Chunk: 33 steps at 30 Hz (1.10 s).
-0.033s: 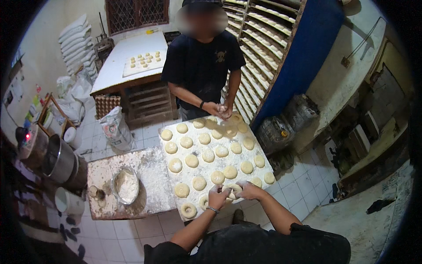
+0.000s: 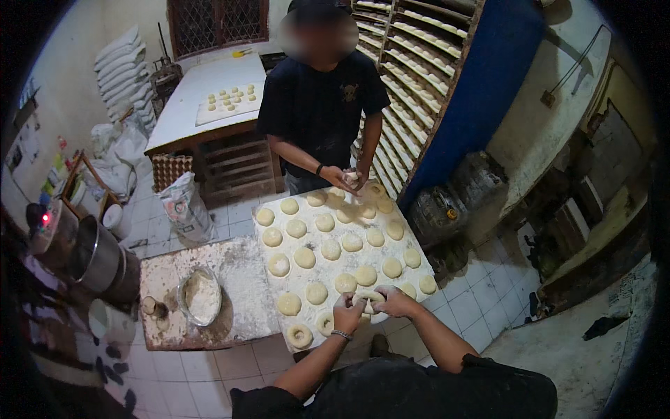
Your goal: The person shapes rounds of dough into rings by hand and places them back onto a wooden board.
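Between my hands, over the near edge of a floured board [image 2: 328, 271], is a ring of pale dough [image 2: 370, 295] with a hole in its middle. My left hand [image 2: 347, 313] grips its left side and my right hand [image 2: 396, 302] its right side, the fingers curled into the hole. Two shaped rings lie just left of my hands: one dough ring [image 2: 300, 336] at the board's near left corner and another dough ring [image 2: 324, 322] partly behind my left hand. Several flat round dough pieces [image 2: 304, 258] sit in loose rows across the board.
Across the board a co-worker [image 2: 321, 112] handles a dough piece [image 2: 351, 177]. A metal bowl of flour [image 2: 202, 297] stands on the worn table [image 2: 241, 307] at left. Behind are a shelf rack of dough [image 2: 419, 77], a white table [image 2: 188, 105] and flour sacks [image 2: 125, 70].
The co-worker's hands have shifted slightly and the dough in them shows more plainly. My hands stay on the dough ring in nearly the same place.
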Each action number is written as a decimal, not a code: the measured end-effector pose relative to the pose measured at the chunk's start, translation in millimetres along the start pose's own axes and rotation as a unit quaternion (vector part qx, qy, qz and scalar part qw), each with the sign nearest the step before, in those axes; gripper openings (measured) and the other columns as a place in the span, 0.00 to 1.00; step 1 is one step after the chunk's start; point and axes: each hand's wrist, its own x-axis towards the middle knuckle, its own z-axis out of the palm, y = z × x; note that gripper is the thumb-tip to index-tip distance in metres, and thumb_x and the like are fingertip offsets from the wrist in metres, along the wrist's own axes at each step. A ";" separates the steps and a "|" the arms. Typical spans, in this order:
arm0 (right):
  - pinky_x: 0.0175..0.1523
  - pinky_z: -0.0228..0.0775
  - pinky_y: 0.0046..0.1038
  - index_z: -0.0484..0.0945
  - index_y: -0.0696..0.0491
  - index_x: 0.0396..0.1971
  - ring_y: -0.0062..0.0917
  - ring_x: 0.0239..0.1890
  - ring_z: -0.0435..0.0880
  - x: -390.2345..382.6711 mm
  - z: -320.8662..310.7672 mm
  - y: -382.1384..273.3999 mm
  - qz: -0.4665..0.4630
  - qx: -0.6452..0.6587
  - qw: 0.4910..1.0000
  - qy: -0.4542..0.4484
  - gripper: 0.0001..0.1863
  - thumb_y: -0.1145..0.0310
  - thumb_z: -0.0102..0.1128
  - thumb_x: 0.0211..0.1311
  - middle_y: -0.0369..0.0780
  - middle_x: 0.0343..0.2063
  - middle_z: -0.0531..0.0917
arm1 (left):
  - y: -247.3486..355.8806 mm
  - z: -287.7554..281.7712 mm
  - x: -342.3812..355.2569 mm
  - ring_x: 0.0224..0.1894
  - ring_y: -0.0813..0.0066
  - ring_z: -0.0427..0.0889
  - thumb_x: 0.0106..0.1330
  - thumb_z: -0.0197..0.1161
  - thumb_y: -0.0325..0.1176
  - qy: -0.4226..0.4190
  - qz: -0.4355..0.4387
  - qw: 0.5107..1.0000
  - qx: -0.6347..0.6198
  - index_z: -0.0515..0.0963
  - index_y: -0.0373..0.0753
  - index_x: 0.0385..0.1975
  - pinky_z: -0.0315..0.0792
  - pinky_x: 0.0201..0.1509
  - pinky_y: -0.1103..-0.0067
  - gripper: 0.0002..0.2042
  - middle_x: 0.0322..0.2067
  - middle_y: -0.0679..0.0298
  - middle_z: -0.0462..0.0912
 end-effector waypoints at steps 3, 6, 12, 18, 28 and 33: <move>0.46 0.75 0.35 0.78 0.58 0.46 0.36 0.39 0.84 -0.6 -13.8 0.5 -0.114 -0.097 0.986 0.071 0.25 0.59 0.67 0.51 0.48 0.36 0.85 | -8.6 29.6 1.3 0.34 0.72 0.81 0.63 0.61 0.35 0.032 0.038 0.996 0.074 0.79 0.31 0.38 0.74 0.38 0.75 0.12 0.31 0.60 0.83; 0.49 0.75 0.35 0.79 0.58 0.44 0.36 0.43 0.84 -0.3 -33.6 13.0 -0.082 -0.069 0.994 -0.003 0.23 0.60 0.68 0.49 0.48 0.38 0.85 | -6.0 45.4 7.7 0.31 0.73 0.79 0.64 0.58 0.38 -0.034 -0.143 0.957 -0.249 0.80 0.34 0.35 0.70 0.34 0.77 0.12 0.32 0.62 0.82; 0.51 0.73 0.34 0.80 0.58 0.44 0.32 0.46 0.83 4.7 -84.9 61.0 -0.136 -0.030 0.989 0.049 0.22 0.62 0.68 0.50 0.47 0.42 0.84 | 23.2 97.8 32.9 0.36 0.76 0.75 0.67 0.49 0.65 -0.067 -0.148 0.955 -0.248 0.78 0.49 0.34 0.62 0.49 0.73 0.25 0.32 0.72 0.81; 0.44 0.74 0.29 0.80 0.56 0.38 0.29 0.39 0.83 17.0 -110.0 95.8 -0.335 -0.124 0.922 0.153 0.12 0.71 0.61 0.52 0.41 0.34 0.83 | 32.3 160.6 26.3 0.38 0.74 0.77 0.68 0.47 0.66 0.010 -0.123 0.987 -0.102 0.78 0.48 0.39 0.64 0.48 0.75 0.26 0.37 0.67 0.82; 0.26 0.66 0.21 0.81 0.57 0.28 0.18 0.20 0.76 9.2 -105.1 78.7 -0.080 0.232 0.936 -0.252 0.40 0.29 0.42 0.65 0.35 0.19 0.80 | -1.3 151.5 -15.2 0.29 0.74 0.80 0.74 0.40 0.62 0.033 -0.088 0.953 -0.287 0.80 0.35 0.44 0.74 0.38 0.78 0.32 0.29 0.63 0.82; 0.34 0.73 0.32 0.80 0.63 0.23 0.27 0.24 0.80 -7.4 -103.9 50.3 -0.112 -0.003 0.975 -0.191 0.48 0.27 0.33 0.66 0.44 0.19 0.81 | 17.8 101.5 -20.2 0.25 0.63 0.79 0.76 0.41 0.56 -0.074 0.090 0.927 0.358 0.77 0.34 0.49 0.72 0.32 0.72 0.29 0.21 0.52 0.78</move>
